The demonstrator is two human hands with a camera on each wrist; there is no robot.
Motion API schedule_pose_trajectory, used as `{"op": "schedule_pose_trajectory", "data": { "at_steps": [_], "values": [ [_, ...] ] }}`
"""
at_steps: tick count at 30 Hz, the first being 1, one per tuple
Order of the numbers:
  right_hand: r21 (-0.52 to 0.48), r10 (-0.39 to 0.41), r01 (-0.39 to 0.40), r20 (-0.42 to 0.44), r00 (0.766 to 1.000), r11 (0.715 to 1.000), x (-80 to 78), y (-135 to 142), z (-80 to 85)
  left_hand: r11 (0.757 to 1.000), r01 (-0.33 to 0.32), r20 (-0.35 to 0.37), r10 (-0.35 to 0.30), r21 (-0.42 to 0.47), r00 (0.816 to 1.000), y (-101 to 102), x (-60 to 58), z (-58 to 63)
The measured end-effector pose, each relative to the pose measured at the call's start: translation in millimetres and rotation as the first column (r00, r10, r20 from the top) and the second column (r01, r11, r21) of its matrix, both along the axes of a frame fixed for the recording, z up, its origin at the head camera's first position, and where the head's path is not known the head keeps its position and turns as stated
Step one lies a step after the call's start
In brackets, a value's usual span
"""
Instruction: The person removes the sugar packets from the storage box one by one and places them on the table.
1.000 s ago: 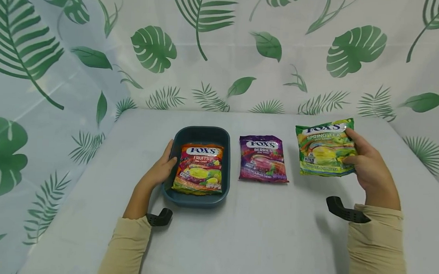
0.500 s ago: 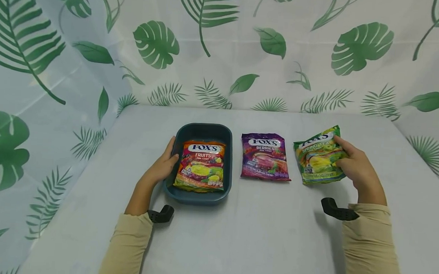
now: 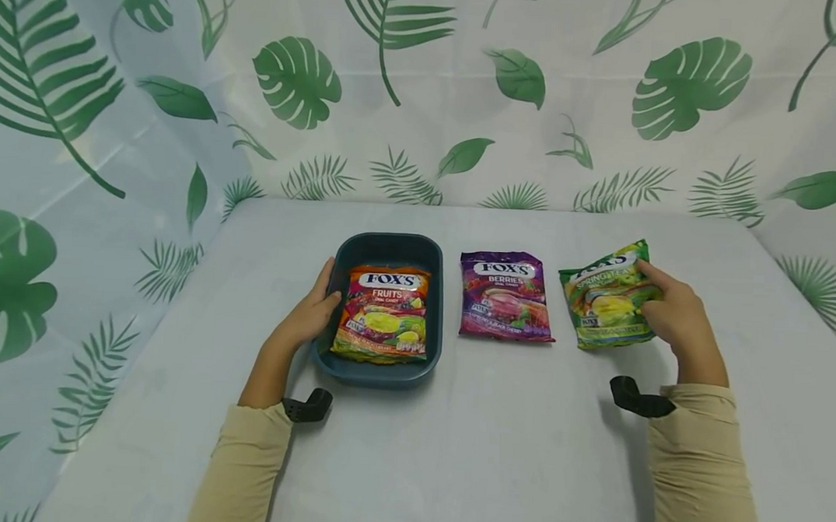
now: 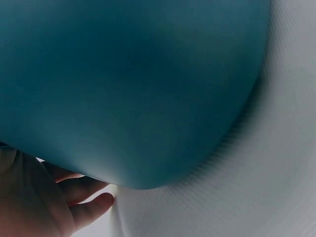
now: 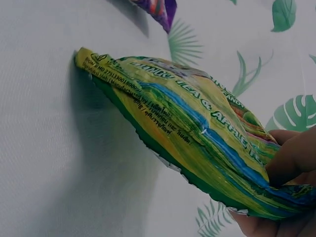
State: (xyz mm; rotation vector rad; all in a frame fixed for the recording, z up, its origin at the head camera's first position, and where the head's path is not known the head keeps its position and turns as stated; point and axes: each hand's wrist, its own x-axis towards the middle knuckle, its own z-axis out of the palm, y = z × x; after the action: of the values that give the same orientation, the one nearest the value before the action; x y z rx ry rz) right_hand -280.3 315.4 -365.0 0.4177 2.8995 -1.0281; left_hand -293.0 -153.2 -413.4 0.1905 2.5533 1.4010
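Observation:
My left hand (image 3: 308, 312) holds the left side of a dark blue-green plastic tub (image 3: 378, 378), thumb at the rim and fingers along the outside wall. In the left wrist view, the tub's smooth outer wall (image 4: 133, 98) hides part of the fingers. An orange-red bag of Fox's Fruits candy (image 3: 382, 315) lies inside the tub. My right hand (image 3: 682, 315) pinches the right edge of a green bag of Fox's Spring Tea candy (image 3: 611, 299). That bag is tilted; in the right wrist view its lower left corner (image 5: 84, 57) is close to the table, contact unclear.
A purple bag of Fox's Berries candy (image 3: 506, 297) lies flat on the white table (image 3: 494, 451) between the tub and the green bag. Leaf-printed cloth (image 3: 426, 82) hangs behind the table and at both sides.
My right hand has moved left and down with the green candy bag, which has tilted, its right side higher; it has barely moved in the last half second. The left hand stays on the tub.

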Motion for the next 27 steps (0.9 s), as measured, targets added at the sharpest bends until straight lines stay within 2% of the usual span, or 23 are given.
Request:
{"op": "schedule_pose_trajectory", "data": {
  "at_steps": [13,20,27],
  "values": [
    [0.082,0.004,-0.01,0.079,0.997,0.997,-0.7,13.2,-7.2,1.0,0.002,0.0,-0.002,-0.016,1.0,-0.2,-0.6,-0.9],
    [0.079,-0.04,0.029,0.146,0.988,0.996,-5.7,20.2,-14.6,1.0,-0.007,0.002,0.007,-0.01,1.0,-0.1,-1.5,0.2],
    [0.084,-0.022,0.005,0.193,0.981,0.996,-4.0,25.3,-21.0,1.0,0.003,0.009,-0.003,0.0,1.0,0.6,0.0,-1.4]
  ]
}}
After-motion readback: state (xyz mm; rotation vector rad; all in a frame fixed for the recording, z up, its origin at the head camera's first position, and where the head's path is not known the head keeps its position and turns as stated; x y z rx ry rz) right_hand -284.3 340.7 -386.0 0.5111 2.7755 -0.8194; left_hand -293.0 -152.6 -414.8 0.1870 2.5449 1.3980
